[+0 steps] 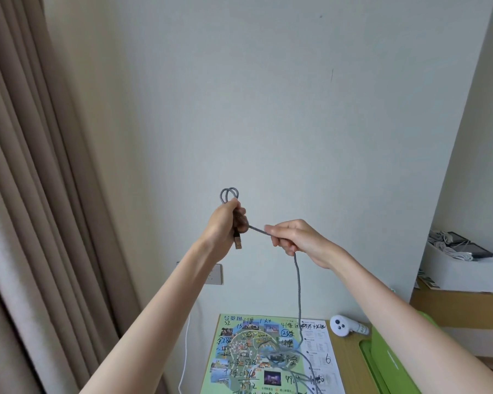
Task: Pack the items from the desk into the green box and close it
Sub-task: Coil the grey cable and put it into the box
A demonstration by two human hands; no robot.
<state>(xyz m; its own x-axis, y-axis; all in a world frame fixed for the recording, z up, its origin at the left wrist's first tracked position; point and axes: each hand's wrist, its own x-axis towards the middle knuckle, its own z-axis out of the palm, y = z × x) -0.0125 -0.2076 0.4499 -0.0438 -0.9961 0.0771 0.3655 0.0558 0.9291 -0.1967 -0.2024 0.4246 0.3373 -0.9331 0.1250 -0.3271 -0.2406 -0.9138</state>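
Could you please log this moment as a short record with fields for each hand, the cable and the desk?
left hand: raised, gripping coiled loops of the grey cable, plug hanging below the fist
right hand: pinching the cable's free run
cable: rest trails down onto the map
desk: map, white controller, green box at right

A plain pale wall (268,109) fills most of the view, evenly lit by soft daylight, with a small dark mark high up and a short thin scratch to its right. Beige curtains (34,194) hang in long folds down the left side. A white wall socket (215,274) sits low on the wall. At right the wall steps into a recess holding a wooden shelf (456,304). Below, the wooden desk (350,362) shows.
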